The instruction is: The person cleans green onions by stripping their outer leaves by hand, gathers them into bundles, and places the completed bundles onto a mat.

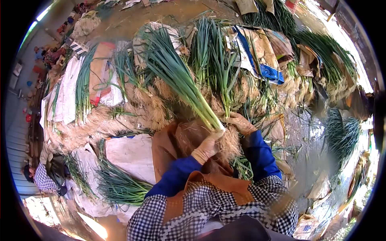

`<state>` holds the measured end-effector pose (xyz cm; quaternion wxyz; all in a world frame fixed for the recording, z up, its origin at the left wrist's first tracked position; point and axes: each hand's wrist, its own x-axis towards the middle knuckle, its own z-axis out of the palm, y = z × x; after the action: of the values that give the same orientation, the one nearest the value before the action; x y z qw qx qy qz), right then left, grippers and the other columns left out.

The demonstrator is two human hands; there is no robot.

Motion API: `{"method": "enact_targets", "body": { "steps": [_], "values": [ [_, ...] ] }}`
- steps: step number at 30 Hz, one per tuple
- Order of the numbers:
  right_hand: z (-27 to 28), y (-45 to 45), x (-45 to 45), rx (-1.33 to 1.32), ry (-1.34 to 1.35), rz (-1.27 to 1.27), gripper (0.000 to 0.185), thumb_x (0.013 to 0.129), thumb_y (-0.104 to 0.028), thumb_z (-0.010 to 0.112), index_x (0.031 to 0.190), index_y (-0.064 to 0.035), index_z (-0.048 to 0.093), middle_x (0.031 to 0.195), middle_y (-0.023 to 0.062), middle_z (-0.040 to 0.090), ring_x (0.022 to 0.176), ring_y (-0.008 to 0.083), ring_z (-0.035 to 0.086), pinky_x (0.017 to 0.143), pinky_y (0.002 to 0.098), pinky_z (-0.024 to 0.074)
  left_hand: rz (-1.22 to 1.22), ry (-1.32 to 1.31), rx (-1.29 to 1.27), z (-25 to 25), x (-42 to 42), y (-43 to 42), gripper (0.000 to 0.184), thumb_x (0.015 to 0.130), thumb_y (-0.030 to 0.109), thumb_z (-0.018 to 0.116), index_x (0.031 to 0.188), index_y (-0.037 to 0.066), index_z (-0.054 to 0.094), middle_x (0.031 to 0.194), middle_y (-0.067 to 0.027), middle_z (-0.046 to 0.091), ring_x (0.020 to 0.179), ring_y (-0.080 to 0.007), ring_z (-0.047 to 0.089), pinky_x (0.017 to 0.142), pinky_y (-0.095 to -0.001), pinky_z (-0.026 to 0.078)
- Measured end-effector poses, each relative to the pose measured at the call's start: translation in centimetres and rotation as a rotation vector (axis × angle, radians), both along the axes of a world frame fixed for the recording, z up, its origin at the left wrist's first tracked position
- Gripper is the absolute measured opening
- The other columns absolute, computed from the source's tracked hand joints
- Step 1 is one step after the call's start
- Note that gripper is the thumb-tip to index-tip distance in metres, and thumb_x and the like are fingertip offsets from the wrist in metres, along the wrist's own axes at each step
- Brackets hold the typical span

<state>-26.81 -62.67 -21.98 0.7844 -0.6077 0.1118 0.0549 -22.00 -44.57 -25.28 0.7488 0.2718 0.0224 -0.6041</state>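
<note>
My left hand (208,148) is closed round the white lower stems of a bunch of green onions (181,82), just above their roots. The long green leaves slant up and away to the left. Pale stringy roots (230,146) hang between my two hands. My right hand (242,123) is closed at the base of a thinner green onion stalk (227,94), beside the bunch. Both hands look gloved, though the fingertips of the right are partly hidden. Below them a brown apron (189,138) covers my lap.
Rooted green onion piles (207,48) lie in a row ahead, with cardboard pieces (263,46) among them. To my left, another green onion pile (120,180) rests beside a pale sheet (130,154). Wet ground (305,136) lies right. A person (44,176) is at far left.
</note>
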Motion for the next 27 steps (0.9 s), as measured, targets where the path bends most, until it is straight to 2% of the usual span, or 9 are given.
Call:
{"method": "enact_targets", "body": {
  "steps": [8,10,13,15,17,19,23,24,27],
  "values": [
    [-1.2,2.0,2.8,-1.505,0.077,-0.463,0.037,0.088,-0.039,0.045,0.07,-0.009,0.056,0.065,0.0101,0.058,0.055,0.032,0.056,0.051,0.0408,0.0449,0.272,-0.329,0.21,-1.8,-1.7,-1.6,0.016,0.086,0.012,0.058,0.099,0.003,0.057,0.087,0.0013,0.058,0.079,-0.0078,0.053,0.07,-0.0208,0.044],
    [-0.5,4.0,-0.5,-1.512,-0.033,-0.263,0.028,0.089,-0.029,0.048,0.071,-0.0095,0.058,0.056,0.0054,0.052,0.045,0.0225,0.048,0.046,0.0338,0.0414,0.34,-0.195,0.199,-1.9,-1.5,-1.8,0.016,0.086,0.01,0.057,0.101,0.004,0.056,0.087,0.0001,0.058,0.079,-0.0101,0.055,0.069,-0.0235,0.046],
    [2.7,4.9,-8.3,-0.409,0.014,-0.423,0.021,0.09,-0.017,0.052,0.104,-0.0032,0.06,0.065,0.0013,0.049,0.062,0.0051,0.043,0.053,0.0227,0.0375,0.353,-0.027,0.171,-1.4,-0.8,-1.3,0.018,0.086,0.009,0.056,0.104,0.005,0.055,0.088,-0.0011,0.058,0.079,-0.0124,0.056,0.068,-0.0262,0.047],
    [-0.9,0.7,-13.1,-0.617,0.127,-0.467,0.019,0.088,-0.017,0.053,0.097,-0.0034,0.062,0.062,0.0016,0.053,0.059,0.0109,0.051,0.052,0.0254,0.0409,0.377,-0.03,0.162,0.8,-0.4,-0.9,0.019,0.086,0.009,0.055,0.105,0.005,0.054,0.088,-0.002,0.058,0.079,-0.0142,0.057,0.07,-0.0272,0.048],
    [-3.9,-2.9,-15.1,-1.528,0.556,0.033,0.03,0.086,-0.031,0.048,0.092,-0.0062,0.063,0.073,0.0149,0.062,0.065,0.0306,0.059,0.06,0.0405,0.0461,0.27,0.067,0.097,1.3,-0.5,-0.5,0.021,0.087,0.011,0.053,0.107,0.004,0.053,0.089,-0.0022,0.058,0.08,-0.0148,0.057,0.072,-0.0281,0.049],
    [-3.6,-2.8,-12.2,-1.561,0.418,0.052,0.04,0.089,-0.039,0.042,0.098,-0.0058,0.062,0.074,0.0128,0.063,0.065,0.0255,0.06,0.064,0.039,0.0478,0.245,0.119,0.007,3.7,-0.8,-0.5,0.029,0.09,0.017,0.049,0.114,0.001,0.05,0.099,-0.0061,0.058,0.088,-0.018,0.058,0.078,-0.0303,0.049],
    [1.5,0.3,-0.5,-0.159,0.074,-0.261,0.05,0.095,-0.043,0.031,0.102,-0.0007,0.056,0.075,0.004,0.059,0.066,0.0171,0.055,0.062,0.0307,0.0454,0.162,0.33,-0.241,-0.2,-0.8,0.7,0.042,0.087,0.019,0.053,0.124,-0.002,0.044,0.115,-0.0118,0.054,0.105,-0.0229,0.053,0.093,-0.0348,0.042],
    [-1.3,1.9,3.1,-0.378,-0.293,-0.481,0.049,0.094,-0.045,0.034,0.101,-0.0026,0.057,0.072,0.0025,0.056,0.062,0.0147,0.051,0.058,0.0275,0.043,0.131,0.402,-0.317,0.0,-0.7,0.7,0.043,0.087,0.019,0.053,0.124,-0.002,0.043,0.115,-0.0124,0.054,0.106,-0.0235,0.053,0.094,-0.0357,0.041],
    [-2.6,2.3,6.8,0.381,-0.025,-0.458,0.04,0.09,-0.045,0.045,0.102,-0.0089,0.058,0.071,0.0006,0.053,0.059,0.0103,0.049,0.052,0.0225,0.0407,0.147,0.252,-0.204,0.5,-0.7,1.5,0.043,0.088,0.019,0.052,0.126,0.001,0.043,0.115,-0.0119,0.054,0.105,-0.0238,0.053,0.093,-0.0364,0.042]
  ]
}}
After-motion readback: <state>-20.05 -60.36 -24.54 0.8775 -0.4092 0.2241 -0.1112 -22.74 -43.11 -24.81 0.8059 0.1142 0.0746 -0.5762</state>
